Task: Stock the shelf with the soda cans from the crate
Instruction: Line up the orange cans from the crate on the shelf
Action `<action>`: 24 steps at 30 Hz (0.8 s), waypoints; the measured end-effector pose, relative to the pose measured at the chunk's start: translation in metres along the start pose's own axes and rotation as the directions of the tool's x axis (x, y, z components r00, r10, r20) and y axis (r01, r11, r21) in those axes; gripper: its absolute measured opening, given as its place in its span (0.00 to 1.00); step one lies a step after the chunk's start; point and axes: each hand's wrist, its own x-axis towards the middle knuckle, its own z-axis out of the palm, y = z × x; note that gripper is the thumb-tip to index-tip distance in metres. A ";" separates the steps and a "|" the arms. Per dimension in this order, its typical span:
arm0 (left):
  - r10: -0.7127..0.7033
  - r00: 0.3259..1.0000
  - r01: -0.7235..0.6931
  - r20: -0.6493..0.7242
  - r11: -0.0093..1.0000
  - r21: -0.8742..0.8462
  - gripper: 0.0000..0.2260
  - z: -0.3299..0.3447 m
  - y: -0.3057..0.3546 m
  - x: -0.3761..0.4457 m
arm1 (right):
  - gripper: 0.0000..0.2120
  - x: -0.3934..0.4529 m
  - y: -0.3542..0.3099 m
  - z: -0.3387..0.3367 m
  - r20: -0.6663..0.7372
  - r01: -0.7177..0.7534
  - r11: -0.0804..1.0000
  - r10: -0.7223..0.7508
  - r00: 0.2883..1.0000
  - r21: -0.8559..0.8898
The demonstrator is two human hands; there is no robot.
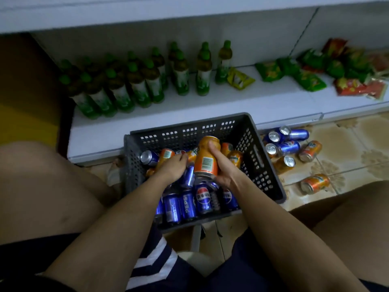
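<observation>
Your knees frame a dark grey crate (254, 157) set on the tiled floor (355, 144), hard against the front edge of the white shelf (231, 102). Blue Pepsi cans (185, 205) lie packed along the crate's near wall. Just above them, your right hand (224, 173) is wrapped around an orange can (205, 159), thumb across its front, holding it upright over the pile. Your left hand (171, 167) reaches into the crate's middle with fingers curled down among the cans; whether they grip one cannot be told. More orange cans (231, 154) rest toward the crate's far wall. To the right of the crate, loose cans (288, 146), blue and orange, lie on their sides on the floor. On the shelf beyond, green-capped bottles (134, 85) stand in rows at the left, and green, yellow and red snack packets (311, 81) lie scattered toward its right end.
</observation>
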 end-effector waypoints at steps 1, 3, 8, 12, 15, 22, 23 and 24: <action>0.025 0.999 -0.024 -0.029 1.000 0.018 0.23 -0.013 0.000 -0.002 | 0.35 -0.001 -0.003 0.011 -0.011 0.032 0.999 -0.032 0.999 -0.025; 0.065 0.993 -0.062 -0.096 0.997 0.034 0.22 -0.040 0.000 -0.005 | 0.33 -0.005 -0.010 0.031 0.013 0.082 0.995 -0.081 0.997 -0.052; 0.141 0.958 -0.125 -0.250 0.989 0.081 0.21 -0.103 0.009 -0.012 | 0.25 -0.018 -0.030 0.070 0.141 0.115 0.993 -0.111 0.984 -0.019; 0.277 0.892 -0.190 -0.357 0.946 0.261 0.18 -0.156 0.014 -0.024 | 0.33 -0.030 -0.040 0.119 0.152 0.147 0.965 -0.115 0.982 -0.216; 0.406 0.810 -0.187 -0.423 0.863 0.470 0.16 -0.200 0.024 -0.037 | 0.36 -0.034 -0.050 0.155 0.207 0.216 0.935 -0.160 0.965 -0.282; 0.622 0.504 -0.154 -0.599 0.747 0.647 0.14 -0.314 0.042 -0.068 | 0.31 -0.041 -0.077 0.215 0.327 0.309 0.882 -0.192 0.925 -0.356; 0.630 0.469 -0.130 -0.619 0.743 0.657 0.13 -0.327 0.042 -0.069 | 0.31 -0.041 -0.082 0.226 0.343 0.342 0.857 -0.211 0.915 -0.385; 0.628 0.448 -0.099 -0.636 0.742 0.663 0.13 -0.341 0.041 -0.069 | 0.28 -0.044 -0.089 0.237 0.361 0.379 0.829 -0.234 0.903 -0.411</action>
